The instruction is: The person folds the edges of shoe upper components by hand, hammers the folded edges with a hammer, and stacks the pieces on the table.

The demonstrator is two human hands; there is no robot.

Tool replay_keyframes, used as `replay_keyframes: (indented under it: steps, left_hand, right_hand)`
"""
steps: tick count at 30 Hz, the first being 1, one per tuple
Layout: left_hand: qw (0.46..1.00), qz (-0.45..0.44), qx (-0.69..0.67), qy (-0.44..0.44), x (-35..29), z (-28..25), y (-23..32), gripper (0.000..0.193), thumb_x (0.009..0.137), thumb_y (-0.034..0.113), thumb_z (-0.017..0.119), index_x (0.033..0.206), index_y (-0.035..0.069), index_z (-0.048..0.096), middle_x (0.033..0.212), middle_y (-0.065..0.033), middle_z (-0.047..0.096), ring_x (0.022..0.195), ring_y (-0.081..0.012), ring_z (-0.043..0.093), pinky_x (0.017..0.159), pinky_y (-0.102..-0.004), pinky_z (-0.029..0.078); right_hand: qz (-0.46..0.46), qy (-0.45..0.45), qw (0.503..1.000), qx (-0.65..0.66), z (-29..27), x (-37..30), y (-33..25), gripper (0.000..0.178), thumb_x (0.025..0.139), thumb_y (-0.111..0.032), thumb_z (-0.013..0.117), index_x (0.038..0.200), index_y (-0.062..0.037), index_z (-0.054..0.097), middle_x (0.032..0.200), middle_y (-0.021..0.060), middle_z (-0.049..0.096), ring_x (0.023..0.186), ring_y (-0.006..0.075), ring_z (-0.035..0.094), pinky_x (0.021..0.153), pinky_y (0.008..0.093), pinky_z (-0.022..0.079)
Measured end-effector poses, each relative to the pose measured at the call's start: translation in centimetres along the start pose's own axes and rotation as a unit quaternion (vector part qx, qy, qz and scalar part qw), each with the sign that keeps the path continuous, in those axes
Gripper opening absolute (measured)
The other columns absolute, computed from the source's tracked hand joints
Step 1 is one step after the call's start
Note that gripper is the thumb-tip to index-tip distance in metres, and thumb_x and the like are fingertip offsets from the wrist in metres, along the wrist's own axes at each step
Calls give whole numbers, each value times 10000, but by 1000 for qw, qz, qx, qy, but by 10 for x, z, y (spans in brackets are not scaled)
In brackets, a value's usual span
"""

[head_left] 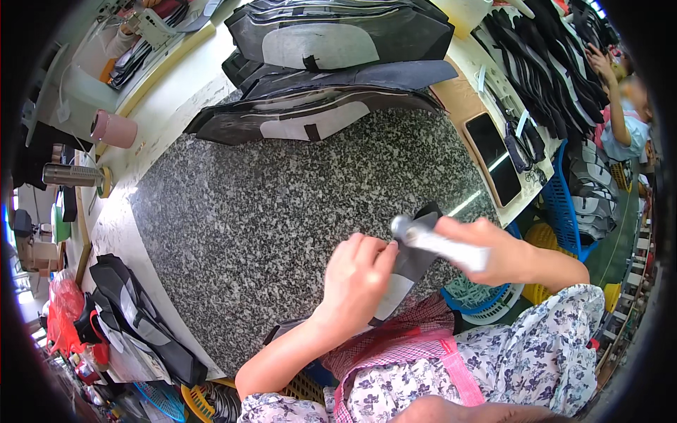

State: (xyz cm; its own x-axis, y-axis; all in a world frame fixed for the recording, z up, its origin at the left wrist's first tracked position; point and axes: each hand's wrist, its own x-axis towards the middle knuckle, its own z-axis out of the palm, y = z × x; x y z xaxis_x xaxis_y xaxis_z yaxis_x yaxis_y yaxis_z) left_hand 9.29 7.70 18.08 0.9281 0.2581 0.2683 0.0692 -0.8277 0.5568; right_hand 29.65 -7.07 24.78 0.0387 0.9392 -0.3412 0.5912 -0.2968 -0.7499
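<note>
A dark, flexible cut piece with a light grey patch [415,265] lies along the near right edge of a speckled granite slab [247,204]. My left hand [358,276] has its fingers bent and pressed together on the piece's left edge, pinning it to the stone. In my right hand [497,247] is a hammer [444,245], its handle whitish and slightly blurred. The round metal head hovers over or touches the piece, close to my left fingertips; contact cannot be made out. Part of the piece hangs toward my lap, partly hidden by my left hand.
Stacks of similar dark pieces [321,46] fill the slab's far side; another pile [144,324] lies left. A phone [492,158] and thread snips [522,144] rest right. A pink cup [116,130] stands left. Baskets [493,307] sit lower right. Another person's hand [601,65] shows far right.
</note>
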Motion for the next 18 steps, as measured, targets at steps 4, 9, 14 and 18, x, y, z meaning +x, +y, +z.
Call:
replay_keyframes:
  steps: [4,9,14,18]
  left_hand:
    - [985,-122,-120,-10,-7,-6,1,197,815,75,747,1005,24,759,831,-64,656,799,-268,623,747,-399,533]
    - [998,-34,42,-10,-9,-9,18,165,812,33,769,976,15,769,881,-76,674,816,-268,607,726,-382,516]
    - [970,-173,-155,-72,-9,-23,-1,122,786,65,798,907,49,785,817,-64,675,778,-258,628,673,-385,528]
    - [996,-76,-51,-12,-19,-15,11,111,801,43,775,911,37,771,830,-65,653,789,-253,615,663,-380,522]
  right_hand:
    - [-10,-18,1000,-14,0,8,1,328,868,-14,586,1177,-27,475,827,274,664,822,512,654,672,570,539]
    - [-67,40,997,-8,-2,1,-7,269,915,-19,573,1179,-28,521,860,258,670,825,492,671,685,536,558]
    - [-9,-58,996,-67,11,1,-9,218,932,-44,577,1103,-17,444,781,258,648,754,495,660,648,560,522]
    - [-40,-6,998,-48,8,3,-4,208,944,-71,585,1082,-18,439,769,255,646,744,497,654,648,566,514]
